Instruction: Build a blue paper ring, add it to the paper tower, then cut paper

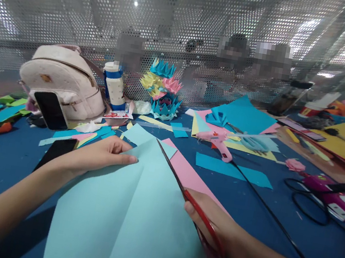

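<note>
A large light-blue sheet of paper [130,219] lies in front of me, with a crease down its middle and a pink sheet [185,171] under its right side. My left hand [101,156] pinches the sheet's upper left edge. My right hand [217,230] is closed round the red handles of a pair of scissors [182,188], whose dark blades run up along the sheet's right edge towards its top corner.
A cream backpack [64,79] with a phone [50,110] leaning on it stands back left, beside a glue bottle [114,85]. Folded paper flowers [162,89] stand at the back centre. A pink glue gun [221,144], paper scraps, black scissors [306,201] and other people lie beyond.
</note>
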`<move>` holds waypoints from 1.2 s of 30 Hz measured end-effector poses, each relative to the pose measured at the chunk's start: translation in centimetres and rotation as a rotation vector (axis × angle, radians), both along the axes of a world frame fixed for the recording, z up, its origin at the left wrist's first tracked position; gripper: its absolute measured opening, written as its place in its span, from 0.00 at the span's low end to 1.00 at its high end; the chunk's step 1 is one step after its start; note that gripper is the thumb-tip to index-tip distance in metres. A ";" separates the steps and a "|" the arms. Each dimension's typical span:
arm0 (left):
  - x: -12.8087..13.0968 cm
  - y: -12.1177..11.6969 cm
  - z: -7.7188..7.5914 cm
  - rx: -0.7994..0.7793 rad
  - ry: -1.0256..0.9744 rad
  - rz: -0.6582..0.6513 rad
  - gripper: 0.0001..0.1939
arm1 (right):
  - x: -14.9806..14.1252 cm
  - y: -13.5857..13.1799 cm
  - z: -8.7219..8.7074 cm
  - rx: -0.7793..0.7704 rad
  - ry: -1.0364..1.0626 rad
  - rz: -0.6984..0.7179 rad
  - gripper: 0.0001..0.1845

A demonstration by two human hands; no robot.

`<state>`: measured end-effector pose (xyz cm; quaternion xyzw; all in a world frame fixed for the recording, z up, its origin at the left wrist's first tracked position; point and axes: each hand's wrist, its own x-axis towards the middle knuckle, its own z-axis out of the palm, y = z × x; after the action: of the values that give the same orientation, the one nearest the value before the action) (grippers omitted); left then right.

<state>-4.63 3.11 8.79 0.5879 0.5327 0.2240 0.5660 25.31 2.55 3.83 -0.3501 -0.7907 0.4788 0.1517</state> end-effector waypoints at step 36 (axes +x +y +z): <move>0.2 0.1 -0.2 -0.005 -0.014 0.029 0.26 | 0.0 -0.6 0.2 -0.138 0.091 -0.022 0.37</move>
<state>-4.41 3.21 8.61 0.5771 0.5379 0.2350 0.5678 25.35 1.93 4.06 -0.3463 -0.7442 0.5458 0.1684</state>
